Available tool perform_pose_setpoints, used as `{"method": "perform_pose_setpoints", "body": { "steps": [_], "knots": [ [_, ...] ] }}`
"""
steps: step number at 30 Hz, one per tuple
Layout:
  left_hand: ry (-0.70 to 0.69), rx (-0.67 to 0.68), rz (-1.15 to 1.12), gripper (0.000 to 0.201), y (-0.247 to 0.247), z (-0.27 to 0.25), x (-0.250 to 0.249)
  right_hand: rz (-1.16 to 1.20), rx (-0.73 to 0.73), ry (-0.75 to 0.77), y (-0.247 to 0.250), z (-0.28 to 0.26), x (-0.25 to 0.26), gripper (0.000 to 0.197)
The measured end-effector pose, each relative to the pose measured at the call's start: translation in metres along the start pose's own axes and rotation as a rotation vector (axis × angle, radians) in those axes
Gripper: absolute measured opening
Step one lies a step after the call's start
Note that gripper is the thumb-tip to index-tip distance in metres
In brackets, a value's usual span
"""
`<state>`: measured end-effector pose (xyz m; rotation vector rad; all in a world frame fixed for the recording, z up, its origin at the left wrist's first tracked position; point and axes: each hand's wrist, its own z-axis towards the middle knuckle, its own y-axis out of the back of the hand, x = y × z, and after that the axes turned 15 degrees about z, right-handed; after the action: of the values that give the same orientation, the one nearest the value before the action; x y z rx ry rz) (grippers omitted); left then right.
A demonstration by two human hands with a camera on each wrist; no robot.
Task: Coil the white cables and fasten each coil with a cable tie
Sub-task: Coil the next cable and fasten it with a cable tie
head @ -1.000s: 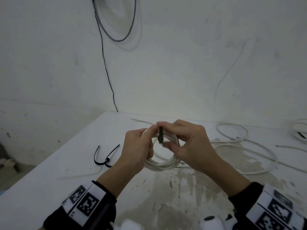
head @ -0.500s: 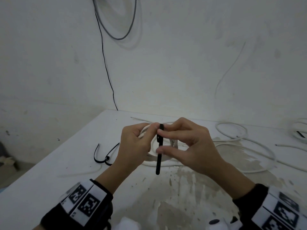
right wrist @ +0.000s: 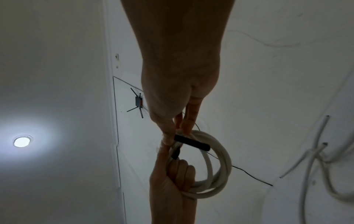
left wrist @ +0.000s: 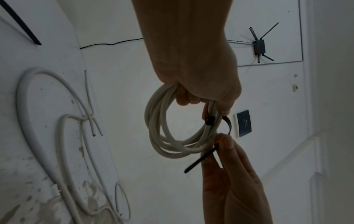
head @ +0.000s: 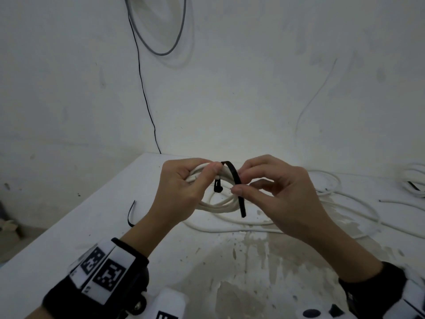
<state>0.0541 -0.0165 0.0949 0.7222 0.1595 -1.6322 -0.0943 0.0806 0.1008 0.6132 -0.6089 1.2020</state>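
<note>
My left hand (head: 184, 185) grips a coil of white cable (head: 220, 204) at its top, holding it above the white table (head: 57, 245). A black cable tie (head: 236, 183) arches over the bundle; its head (head: 217, 186) hangs inside the loop below my left thumb. My right hand (head: 264, 189) pinches the tie's free strap between thumb and forefinger, the tail pointing down. In the left wrist view the coil (left wrist: 164, 128) hangs from my left hand (left wrist: 201, 84) with the tie (left wrist: 209, 120) round it. In the right wrist view my right hand (right wrist: 172, 127) pinches the tie (right wrist: 191, 142) on the coil (right wrist: 216, 163).
Loose white cable (head: 345, 212) sprawls over the table to the right, and another coil (head: 414, 180) lies at the far right edge. Spare black ties (head: 131, 212) lie at the left. A black wire (head: 147, 93) runs down the wall.
The tie, held straight in front of the coil before, is now bent over the top of the bundle, its tail drawn to the right by my right hand. Both hands have risen slightly.
</note>
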Motion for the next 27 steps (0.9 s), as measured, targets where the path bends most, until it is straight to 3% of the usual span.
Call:
{"method": "perform_pose_setpoints", "body": {
  "steps": [5, 9, 15, 18, 27],
  "knots": [
    [0.004, -0.011, 0.006, 0.011, 0.001, -0.003, 0.003, -0.087, 0.06, -0.136, 0.0, 0.006, 0.019, 0.013],
    [-0.02, 0.002, 0.009, 0.017, 0.0, -0.003, 0.0, -0.054, 0.08, -0.154, -0.006, 0.013, 0.029, 0.016],
    [-0.101, 0.038, 0.03, 0.018, 0.008, -0.001, -0.003, 0.06, 0.318, -0.198, -0.001, 0.015, 0.039, 0.009],
    [-0.119, 0.046, 0.052, 0.012, 0.015, 0.0, -0.003, 0.114, 0.391, -0.225, 0.007, 0.016, 0.041, 0.02],
    [-0.15, 0.042, 0.11, 0.013, 0.018, 0.0, -0.002, 0.189, 0.189, -0.056, -0.006, 0.007, 0.032, 0.015]
  ]
}}
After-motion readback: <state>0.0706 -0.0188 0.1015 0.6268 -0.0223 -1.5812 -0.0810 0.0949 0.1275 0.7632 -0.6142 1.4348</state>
